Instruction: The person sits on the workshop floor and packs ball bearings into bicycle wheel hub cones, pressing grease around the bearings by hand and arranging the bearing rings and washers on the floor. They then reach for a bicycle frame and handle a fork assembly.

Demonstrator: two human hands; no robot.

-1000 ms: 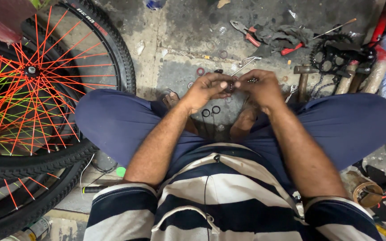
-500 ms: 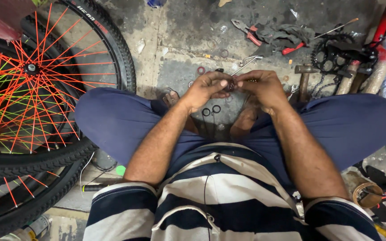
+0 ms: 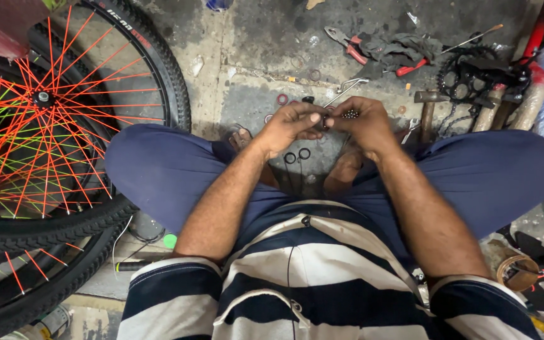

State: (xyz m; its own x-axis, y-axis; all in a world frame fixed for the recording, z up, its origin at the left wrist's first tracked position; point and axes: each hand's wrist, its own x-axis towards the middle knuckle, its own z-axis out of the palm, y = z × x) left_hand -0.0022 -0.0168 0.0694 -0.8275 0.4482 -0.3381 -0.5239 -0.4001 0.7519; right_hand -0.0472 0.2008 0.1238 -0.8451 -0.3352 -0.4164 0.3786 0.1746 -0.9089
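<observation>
Hands at centre frame, left hand [image 3: 294, 126] and right hand [image 3: 363, 123] touching, both pinched shut around small metal part [image 3: 338, 116]. Black rings [image 3: 297, 155] just below on floor [image 3: 253, 38]; wheel [image 3: 45, 101] at left.

A small dark metal ring part [image 3: 327, 121] with tiny shiny steel balls [image 3: 350, 114] sits pinched between both hands, mid-scene above the floor.

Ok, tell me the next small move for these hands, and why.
Probably keep the left hand steady and seat the small dark ring pinched between both hands. The right hand holds tiny steel balls that could spill, and more rings lie loose on the floor below.
</observation>
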